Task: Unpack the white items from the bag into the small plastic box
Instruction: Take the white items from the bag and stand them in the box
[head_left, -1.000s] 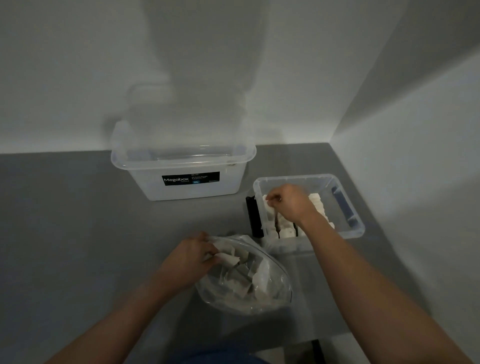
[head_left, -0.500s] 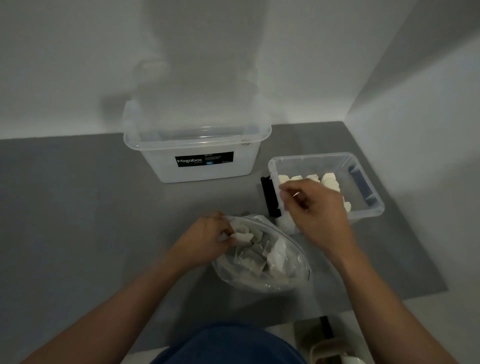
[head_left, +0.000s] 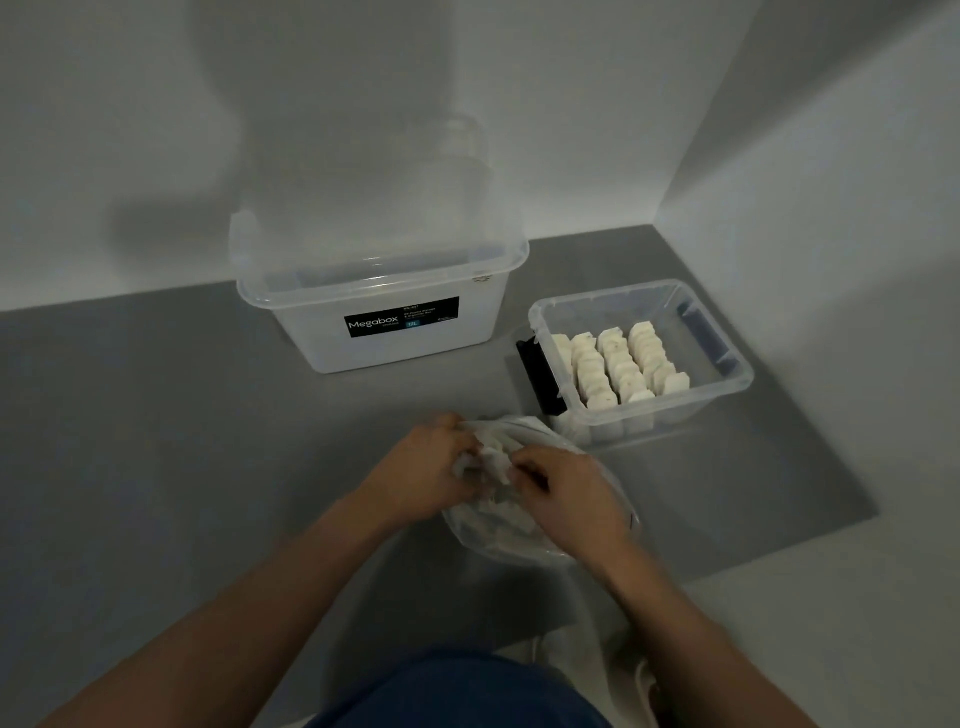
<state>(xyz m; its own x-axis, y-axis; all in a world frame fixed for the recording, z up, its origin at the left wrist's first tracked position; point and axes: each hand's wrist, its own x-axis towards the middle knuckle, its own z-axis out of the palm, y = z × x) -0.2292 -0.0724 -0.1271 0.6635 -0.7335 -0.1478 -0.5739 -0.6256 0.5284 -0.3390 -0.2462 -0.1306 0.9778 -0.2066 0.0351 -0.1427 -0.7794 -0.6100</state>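
Observation:
A clear plastic bag (head_left: 524, 535) of white items lies on the grey mat in front of me. My left hand (head_left: 421, 478) grips the bag's rim at its left side. My right hand (head_left: 566, 499) reaches into the bag's mouth, fingers curled around a white item (head_left: 493, 460) between both hands. To the right stands the small clear plastic box (head_left: 727, 384), holding several white items (head_left: 618, 364) stood upright in rows.
A larger lidded clear box (head_left: 374, 291) with a black Megabox label stands behind the bag against the wall. A black piece (head_left: 537, 376) leans at the small box's left side. Walls close in at the back and right. The grey mat (head_left: 156, 441) extends left.
My right hand left the small box and came down into the bag's mouth beside my left hand. The view tilted, so the rows in the box are now uncovered.

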